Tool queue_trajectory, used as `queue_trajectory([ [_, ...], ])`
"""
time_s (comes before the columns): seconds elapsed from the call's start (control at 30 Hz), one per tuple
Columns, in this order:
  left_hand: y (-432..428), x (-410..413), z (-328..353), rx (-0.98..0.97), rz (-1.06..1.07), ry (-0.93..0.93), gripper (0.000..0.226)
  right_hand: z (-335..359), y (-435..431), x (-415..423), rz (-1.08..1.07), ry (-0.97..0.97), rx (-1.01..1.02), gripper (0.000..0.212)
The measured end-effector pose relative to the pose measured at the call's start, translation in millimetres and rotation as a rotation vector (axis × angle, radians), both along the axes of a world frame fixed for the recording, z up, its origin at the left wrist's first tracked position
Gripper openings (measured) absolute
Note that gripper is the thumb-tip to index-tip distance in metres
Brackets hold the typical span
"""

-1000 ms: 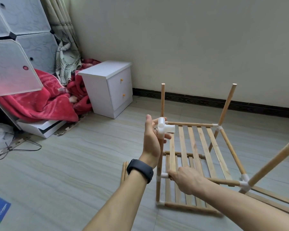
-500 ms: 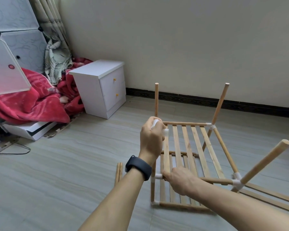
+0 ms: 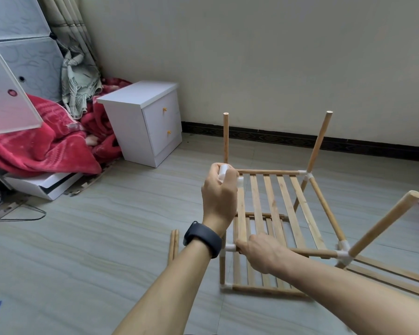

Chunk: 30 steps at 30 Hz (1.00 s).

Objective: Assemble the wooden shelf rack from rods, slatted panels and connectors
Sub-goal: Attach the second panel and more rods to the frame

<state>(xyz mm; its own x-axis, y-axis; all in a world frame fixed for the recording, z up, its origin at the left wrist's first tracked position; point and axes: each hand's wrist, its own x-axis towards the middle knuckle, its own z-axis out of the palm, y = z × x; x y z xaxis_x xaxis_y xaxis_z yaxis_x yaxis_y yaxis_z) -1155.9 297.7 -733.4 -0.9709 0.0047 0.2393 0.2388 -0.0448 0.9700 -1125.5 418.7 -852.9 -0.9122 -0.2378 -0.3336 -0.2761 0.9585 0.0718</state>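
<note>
The half-built wooden rack stands on the floor in front of me, with an upper slatted panel (image 3: 273, 206) above a lower one (image 3: 252, 276). White connectors (image 3: 343, 253) join its rods, and three rods (image 3: 319, 141) stick up from the corners. My left hand (image 3: 219, 192), with a black watch on the wrist, grips a white connector (image 3: 223, 170) on top of the near-left upright rod. My right hand (image 3: 259, 252) grips the front rail of the upper panel beside another white connector (image 3: 229, 247).
Two loose rods (image 3: 173, 245) lie on the floor left of the rack, and more rods (image 3: 392, 276) lie at its right. A white two-drawer cabinet (image 3: 145, 122) stands by the wall. A red blanket (image 3: 46, 143) and plastic cube wardrobe (image 3: 15, 44) fill the left.
My left hand has closed over the white connector at the top of the near-left rod; a second ago its fingers were spread behind it. The view shifted slightly. My right hand has kept its hold.
</note>
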Motion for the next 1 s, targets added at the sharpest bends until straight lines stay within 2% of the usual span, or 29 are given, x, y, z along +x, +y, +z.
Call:
queue_trajectory([
  [0.07, -4.4, 0.4, -3.4, -0.01, -0.07, -0.007, 0.032, -1.8, 0.5, -0.2, 0.007, 0.005, 0.011, 0.027],
  [0.13, -14.0, 1.1, -12.0, -0.061, -0.132, 0.0, 0.052, -4.4, 1.8, -1.2, 0.023, 0.03, 0.025, 0.025],
  [0.2, -30.5, 1.8, -27.2, -0.128, -0.094, 0.008, 0.066, -6.6, 5.2, -3.7, 0.054, 0.069, 0.048, 0.022],
  [0.33, -84.1, -1.5, -78.1, -0.272, 0.115, -0.154, 0.058, -12.0, 10.6, -10.5, 0.101, 0.077, 0.073, 0.029],
  [0.47, -143.8, 8.8, -159.7, -0.585, 0.167, -0.419, 0.046, -20.2, 6.7, -15.5, 0.106, 0.14, -0.015, 0.03],
  [0.57, -175.6, 40.7, -223.6, -0.923, 0.04, -0.622, 0.039, -34.0, -2.5, -16.1, 0.069, 0.22, -0.136, 0.027],
  [0.7, -192.5, 83.1, -285.9, -1.247, -0.295, -0.85, 0.056, -61.6, -13.0, -8.8, -0.016, 0.428, -0.196, 0.021],
  [0.77, -195.0, 100.2, -307.0, -1.317, -0.332, -0.959, 0.06, -72.4, -15.3, -7.4, -0.018, 0.543, -0.19, 0.021],
  [0.83, -197.6, 114.9, -326.5, -1.346, -0.267, -1.059, 0.056, -81.1, -16.1, -8.0, -0.024, 0.609, -0.204, 0.028],
  [0.93, -201.6, 130.6, -348.3, -1.269, -0.12, -1.222, 0.051, -89.7, -15.7, -10.5, -0.036, 0.676, -0.22, 0.032],
  [1.0, -203.2, 135.0, -359.1, -1.202, -0.025, -1.265, 0.044, -93.0, -15.5, -11.7, -0.037, 0.706, -0.215, 0.034],
])
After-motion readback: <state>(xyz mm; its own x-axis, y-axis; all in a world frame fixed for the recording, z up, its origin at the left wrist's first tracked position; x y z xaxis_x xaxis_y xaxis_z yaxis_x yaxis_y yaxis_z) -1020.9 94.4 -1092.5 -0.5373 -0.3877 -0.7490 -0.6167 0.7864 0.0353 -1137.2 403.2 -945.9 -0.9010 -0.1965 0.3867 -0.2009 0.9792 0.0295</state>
